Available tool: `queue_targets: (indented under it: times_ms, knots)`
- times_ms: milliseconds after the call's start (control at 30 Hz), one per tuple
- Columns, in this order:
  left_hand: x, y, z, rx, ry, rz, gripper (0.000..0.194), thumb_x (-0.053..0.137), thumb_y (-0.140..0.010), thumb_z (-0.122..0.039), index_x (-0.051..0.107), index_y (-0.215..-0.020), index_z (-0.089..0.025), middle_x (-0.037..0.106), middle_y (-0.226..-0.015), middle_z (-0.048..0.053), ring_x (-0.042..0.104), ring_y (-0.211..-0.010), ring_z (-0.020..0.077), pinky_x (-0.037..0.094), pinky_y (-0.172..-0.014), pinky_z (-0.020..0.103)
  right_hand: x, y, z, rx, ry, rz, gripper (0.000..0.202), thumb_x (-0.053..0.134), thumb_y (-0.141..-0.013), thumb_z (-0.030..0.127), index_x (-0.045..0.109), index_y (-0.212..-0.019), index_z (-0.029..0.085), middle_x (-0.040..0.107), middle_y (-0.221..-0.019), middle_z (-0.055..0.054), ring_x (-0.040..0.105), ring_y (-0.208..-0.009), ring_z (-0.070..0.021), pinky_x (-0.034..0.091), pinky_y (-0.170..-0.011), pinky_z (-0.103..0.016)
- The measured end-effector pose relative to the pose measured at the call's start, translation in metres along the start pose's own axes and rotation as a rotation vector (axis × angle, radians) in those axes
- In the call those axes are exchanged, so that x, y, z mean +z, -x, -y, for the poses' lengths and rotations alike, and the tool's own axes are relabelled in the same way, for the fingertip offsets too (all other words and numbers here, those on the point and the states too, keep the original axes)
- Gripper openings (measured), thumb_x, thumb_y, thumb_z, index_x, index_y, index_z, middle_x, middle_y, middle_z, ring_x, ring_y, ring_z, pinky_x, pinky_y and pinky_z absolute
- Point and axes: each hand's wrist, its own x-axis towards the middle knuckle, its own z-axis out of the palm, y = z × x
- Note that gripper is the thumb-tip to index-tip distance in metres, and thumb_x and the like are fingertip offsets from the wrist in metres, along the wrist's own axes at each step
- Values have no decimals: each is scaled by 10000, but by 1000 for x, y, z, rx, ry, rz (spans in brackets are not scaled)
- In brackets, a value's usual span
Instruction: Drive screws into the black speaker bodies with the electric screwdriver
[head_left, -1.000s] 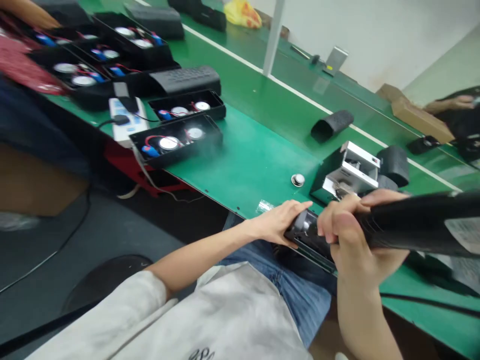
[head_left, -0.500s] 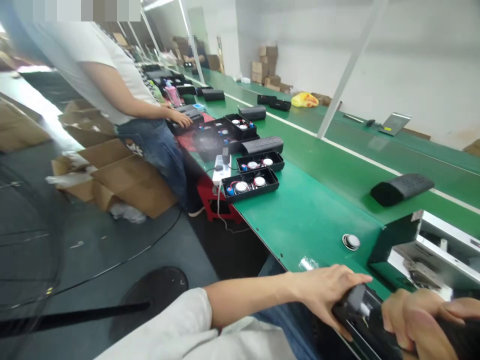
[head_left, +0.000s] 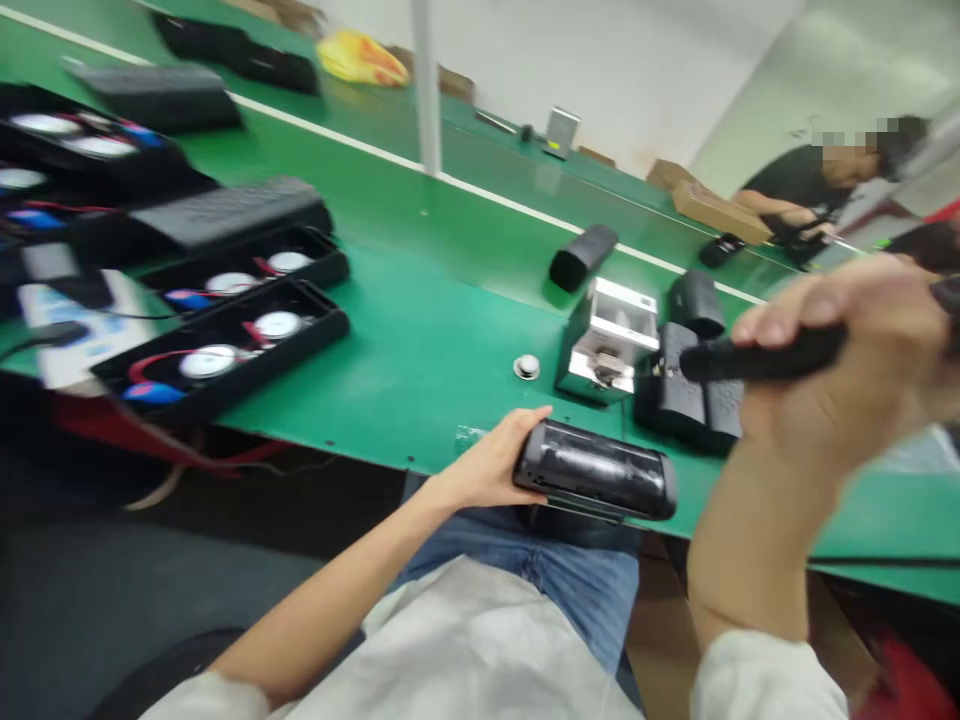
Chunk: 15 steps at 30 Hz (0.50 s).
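- black speaker case (head_left: 596, 468), glossy and rounded, lying lengthwise at the near edge of the green bench (head_left: 420, 380), right in front of the person.
- left hand (head_left: 499, 462) grasps the case by its left end, thumb on the far side.
- right hand (head_left: 847, 370), blurred and raised, is clenched around a black handheld tool (head_left: 772, 355); the tool's tip points left, apart from the case.
- beyond the case: a small round silver part (head_left: 526, 367) and, just to its right, an open metal box (head_left: 611, 335), with dark covers (head_left: 679, 385) beside that.
- on the left: open black trays (head_left: 240, 350) holding white discs, blue parts and red wires, near a white power strip (head_left: 82, 335).
- far right: another person (head_left: 806, 190) in dark clothing.
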Motion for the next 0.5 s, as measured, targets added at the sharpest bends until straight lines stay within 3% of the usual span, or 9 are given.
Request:
queue_targets:
  times_ms: [100,233,367,500]
  knots:
    - [-4,-2,-3,-11,-12,30,1404,1064,-845,-373,122,-1886,-378,482,-1750,222,574,-1620,486,526,-1330,747,-9,-28,-50,-107,62,-14,225,849,-871,286,706,-997,405,553,-635,85,525,-506,-200,486,-506,-400]
    - [-4,-1,-8,-16,-23,36,1414,1074,-842,-366,116,-1882,-384,496,-1735,222,582,-1611,484,546,-1316,734,-15,-31,-98,-5,105,-15,339,895,-884,377,589,-1028,362,527,-654,103,462,-476,-172,458,-495,-390]
    - [-4,-1,-8,-45,-26,35,1375,1065,-859,-380,141,-1878,-370,495,-1736,227,600,-1593,479,558,-1307,721,-14,-25,-119,46,94,51,429,917,-944,458,556,-1148,346,496,-697,129,454,-493,-140,510,-539,-371]
    - [-5,-2,-8,-53,-23,40,1376,1071,-847,-361,156,-1874,-366,485,-1749,226,576,-1624,481,536,-1337,708,-12,-27,-126,46,108,26,438,911,-963,510,560,-1158,336,488,-741,118,476,-504,-133,538,-571,-363]
